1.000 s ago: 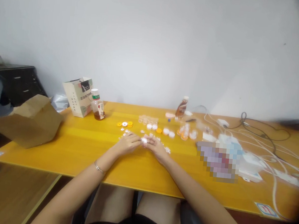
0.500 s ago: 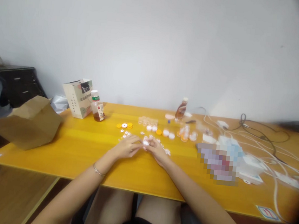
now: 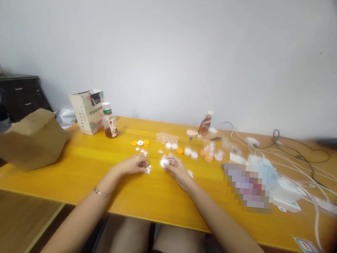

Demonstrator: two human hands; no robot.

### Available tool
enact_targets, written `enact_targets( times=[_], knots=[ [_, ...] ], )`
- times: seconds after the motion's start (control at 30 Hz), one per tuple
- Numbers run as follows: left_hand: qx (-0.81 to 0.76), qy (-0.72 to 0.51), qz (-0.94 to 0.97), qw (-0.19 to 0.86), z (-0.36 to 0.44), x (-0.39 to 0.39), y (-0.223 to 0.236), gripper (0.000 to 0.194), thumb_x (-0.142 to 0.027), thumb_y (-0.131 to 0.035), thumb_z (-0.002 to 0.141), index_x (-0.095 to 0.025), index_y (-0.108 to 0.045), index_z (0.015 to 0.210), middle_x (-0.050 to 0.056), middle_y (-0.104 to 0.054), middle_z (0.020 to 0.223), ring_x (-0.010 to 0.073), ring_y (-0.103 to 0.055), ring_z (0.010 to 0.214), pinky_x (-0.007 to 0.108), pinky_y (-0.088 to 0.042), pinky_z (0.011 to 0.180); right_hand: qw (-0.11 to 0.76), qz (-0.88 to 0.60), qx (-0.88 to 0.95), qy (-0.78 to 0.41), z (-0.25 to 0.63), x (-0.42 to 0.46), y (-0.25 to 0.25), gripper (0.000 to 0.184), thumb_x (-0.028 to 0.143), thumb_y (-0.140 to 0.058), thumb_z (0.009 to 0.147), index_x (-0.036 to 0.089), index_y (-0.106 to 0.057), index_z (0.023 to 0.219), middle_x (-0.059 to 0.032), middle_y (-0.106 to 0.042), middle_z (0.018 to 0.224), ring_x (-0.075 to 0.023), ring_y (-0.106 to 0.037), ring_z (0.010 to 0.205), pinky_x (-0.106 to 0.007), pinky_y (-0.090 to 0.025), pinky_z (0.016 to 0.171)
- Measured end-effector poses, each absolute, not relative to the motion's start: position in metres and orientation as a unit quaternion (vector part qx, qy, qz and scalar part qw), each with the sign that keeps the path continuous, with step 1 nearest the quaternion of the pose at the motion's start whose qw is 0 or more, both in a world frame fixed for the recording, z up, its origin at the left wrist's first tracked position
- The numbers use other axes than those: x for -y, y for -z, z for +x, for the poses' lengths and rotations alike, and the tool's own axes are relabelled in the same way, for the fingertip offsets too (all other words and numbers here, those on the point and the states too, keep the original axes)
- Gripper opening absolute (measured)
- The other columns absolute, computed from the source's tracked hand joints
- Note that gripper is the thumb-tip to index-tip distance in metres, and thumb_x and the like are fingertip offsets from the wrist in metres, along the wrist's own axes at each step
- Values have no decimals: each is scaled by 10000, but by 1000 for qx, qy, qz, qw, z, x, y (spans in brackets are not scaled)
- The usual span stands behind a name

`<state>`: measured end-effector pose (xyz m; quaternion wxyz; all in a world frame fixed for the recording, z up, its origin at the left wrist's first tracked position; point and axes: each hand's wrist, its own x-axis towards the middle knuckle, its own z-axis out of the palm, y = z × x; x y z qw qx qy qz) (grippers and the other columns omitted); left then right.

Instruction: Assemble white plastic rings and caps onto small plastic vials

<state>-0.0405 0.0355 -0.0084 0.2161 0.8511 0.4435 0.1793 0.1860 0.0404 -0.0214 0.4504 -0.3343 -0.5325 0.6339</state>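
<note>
Between the fingertips of my right hand [image 3: 174, 169] is a round white disc [image 3: 164, 162], held just above the table. My left hand [image 3: 136, 164] is closed, its fingertips down among small white pieces [image 3: 148, 170] on the wood; what it pinches, if anything, is too small to name. A few more white bits [image 3: 141, 151] lie beyond the left hand. Right of my right wrist is a little heap of white parts [image 3: 190, 173]. Farther back sit yellow and white rings [image 3: 140, 143] and, to the right, white round caps [image 3: 171, 146] beside an orange cap [image 3: 179, 150].
A brown paper bag [image 3: 40, 142], a printed carton [image 3: 86, 112] and a drink bottle [image 3: 110, 121] stand on the left. Another bottle [image 3: 205, 123] is at the back. Clear and orange cups [image 3: 210, 152], a blurred-out flat object [image 3: 248, 186] and white cables [image 3: 317, 208] occupy the right.
My left hand has left the white disc and moved left and down to the small white pieces. My right hand keeps the disc in nearly the same place.
</note>
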Motion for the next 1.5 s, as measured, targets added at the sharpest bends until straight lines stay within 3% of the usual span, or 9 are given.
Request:
enact_targets(
  times=[0.3, 0.47, 0.77, 1.23, 1.5],
  knots=[
    [-412, -194, 871, 184, -35, -36, 11, 169, -282, -500, 766, -141, -585, 803, 33, -601, 794, 120, -530, 731, 222, -401, 687, 441, -328, 555, -625, 186, -40, 21, 281, 251, -664, 615, 211, -515, 850, 15, -606, 754, -98, -534, 637, -262, -403, 664],
    [-411, -179, 870, 207, -36, -37, 13, 230, -332, -576, 707, -140, -575, 833, 29, -596, 773, 118, -531, 671, 203, -406, 609, 440, -329, 557, -623, 186, -41, 21, 293, 263, -670, 611, 210, -517, 856, 19, -607, 743, -102, -541, 641, -266, -405, 671],
    [-412, -193, 874, 169, -35, -38, 15, 125, -205, -520, 737, -152, -592, 824, 27, -610, 787, 121, -532, 708, 213, -399, 661, 435, -335, 576, -606, 185, -42, 23, 298, 286, -669, 608, 211, -515, 852, 9, -602, 739, -120, -550, 643, -283, -422, 657],
    [-420, -160, 889, 86, -28, -36, 11, 164, -102, -465, 698, -160, -590, 788, 22, -609, 785, 123, -527, 720, 211, -389, 675, 433, -339, 575, -606, 184, -39, 20, 285, 286, -661, 614, 207, -525, 852, 11, -604, 734, -116, -552, 637, -280, -426, 650],
    [-392, -201, 893, 88, -27, -35, 10, 197, -136, -447, 760, -163, -594, 887, 32, -596, 799, 122, -530, 718, 214, -404, 672, 420, -342, 605, -584, 184, -35, 16, 266, 282, -646, 626, 219, -530, 857, 19, -594, 739, -116, -558, 640, -292, -438, 684]
  ],
)
